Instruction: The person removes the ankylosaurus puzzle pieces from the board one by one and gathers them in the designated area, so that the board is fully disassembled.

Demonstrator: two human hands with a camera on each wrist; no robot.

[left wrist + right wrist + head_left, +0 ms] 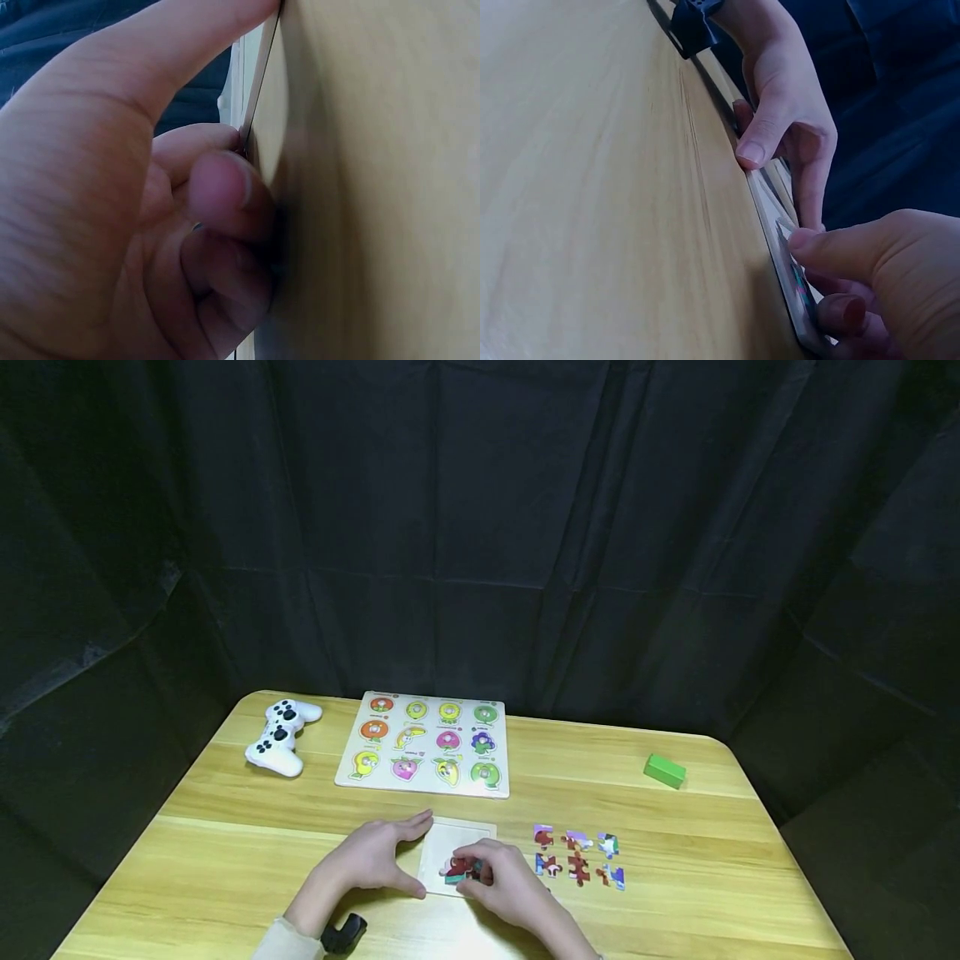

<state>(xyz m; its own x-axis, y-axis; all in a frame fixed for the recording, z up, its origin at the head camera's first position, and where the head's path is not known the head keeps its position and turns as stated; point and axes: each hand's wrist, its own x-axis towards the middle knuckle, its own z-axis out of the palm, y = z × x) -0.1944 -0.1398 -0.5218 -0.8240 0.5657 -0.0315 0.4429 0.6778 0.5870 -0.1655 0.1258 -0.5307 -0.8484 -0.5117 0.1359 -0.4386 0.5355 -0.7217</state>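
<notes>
A small pale square puzzle tray [457, 832] lies on the table between the hands. My left hand [372, 855] touches its left side, thumb at the near corner and index finger at the far one, both spread and fairly straight. The other left fingers are bent in the left wrist view. My right hand [508, 882] is over the tray's near right part, pinching a colourful jigsaw piece [455, 871] with red and teal print between thumb and fingers. Those fingers partly hide the piece. Several loose jigsaw pieces [578, 867] lie right of the tray in two rows.
Behind the tray is a fruit peg board [422, 767]. A white game controller [279, 737] sits at the back left and a green block [664, 771] at the back right. A black strap-like thing [344, 934] is by the left wrist. Dark curtains [480, 527] surround the table.
</notes>
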